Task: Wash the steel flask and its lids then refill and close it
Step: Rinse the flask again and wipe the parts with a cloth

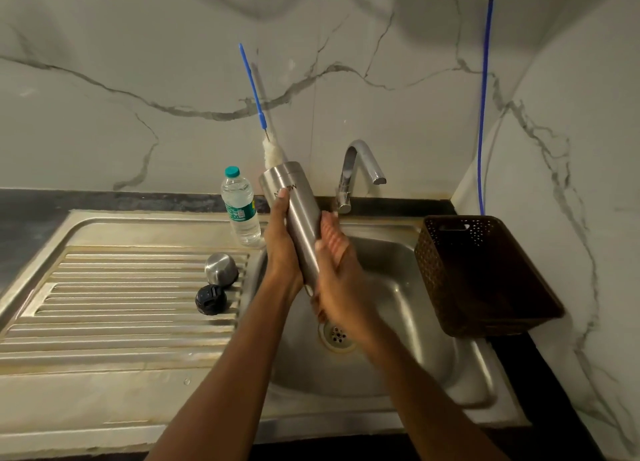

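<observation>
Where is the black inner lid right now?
In the head view, the black lid lies on the ridged drainboard left of the sink basin, just nearer the camera than the steel cap.

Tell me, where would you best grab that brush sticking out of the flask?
Probably the thin blue handle, pinched from above: it stands free and nearly upright over the flask, while the white bristles are soft and partly inside the mouth.

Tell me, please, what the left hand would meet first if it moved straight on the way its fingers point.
Probably the white-bristled, blue-handled bottle brush, which sticks out of the cylindrical steel flask that the left hand holds. Depth is unclear.
</observation>
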